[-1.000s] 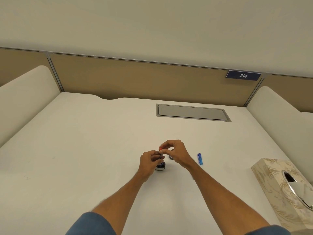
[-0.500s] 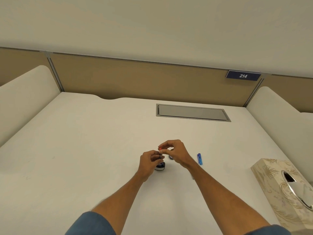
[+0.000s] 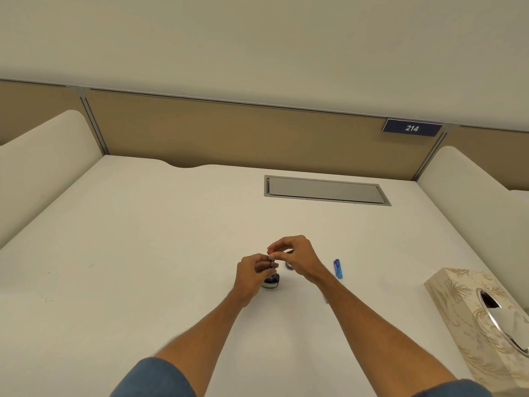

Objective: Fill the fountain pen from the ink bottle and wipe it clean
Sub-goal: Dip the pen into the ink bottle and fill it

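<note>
the pen (image 3: 271,263) stands nose down in the ink bottle (image 3: 271,281) on the white desk (image 3: 143,253). the left hand (image 3: 253,272) pinches its middle. the right hand (image 3: 296,257) pinches its red top end. a hard bump could tip the little bottle and spill ink.

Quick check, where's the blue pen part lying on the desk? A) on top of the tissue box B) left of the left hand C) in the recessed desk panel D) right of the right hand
D: the blue pen part lies flat on the desk just right of the right hand, short of the tissue box.
</note>
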The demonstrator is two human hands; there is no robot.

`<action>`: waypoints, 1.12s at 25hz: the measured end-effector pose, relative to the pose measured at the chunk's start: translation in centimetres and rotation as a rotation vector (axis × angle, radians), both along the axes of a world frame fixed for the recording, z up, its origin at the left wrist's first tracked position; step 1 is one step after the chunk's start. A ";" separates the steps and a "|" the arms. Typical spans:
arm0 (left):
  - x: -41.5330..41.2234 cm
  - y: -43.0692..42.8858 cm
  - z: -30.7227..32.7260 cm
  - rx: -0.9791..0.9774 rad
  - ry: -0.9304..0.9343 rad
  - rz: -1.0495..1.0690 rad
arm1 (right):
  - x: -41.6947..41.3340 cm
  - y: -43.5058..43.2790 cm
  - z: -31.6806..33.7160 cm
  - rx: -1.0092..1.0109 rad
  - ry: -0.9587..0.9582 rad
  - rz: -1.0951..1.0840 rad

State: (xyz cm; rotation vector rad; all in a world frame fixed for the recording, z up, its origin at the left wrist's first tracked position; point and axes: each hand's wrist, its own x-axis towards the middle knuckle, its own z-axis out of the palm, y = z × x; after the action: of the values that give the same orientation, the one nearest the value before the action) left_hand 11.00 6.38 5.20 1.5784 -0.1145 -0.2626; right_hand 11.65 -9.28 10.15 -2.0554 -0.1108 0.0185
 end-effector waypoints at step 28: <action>0.1 -0.2 -0.2 0.001 0.002 0.003 | 0.1 -0.2 -0.4 0.010 -0.003 -0.015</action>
State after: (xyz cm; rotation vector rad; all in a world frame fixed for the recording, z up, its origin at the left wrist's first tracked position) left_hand 11.09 6.21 5.03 1.5796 -0.1110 -0.2620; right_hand 11.73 -9.52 9.79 -2.0462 -0.0973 0.0060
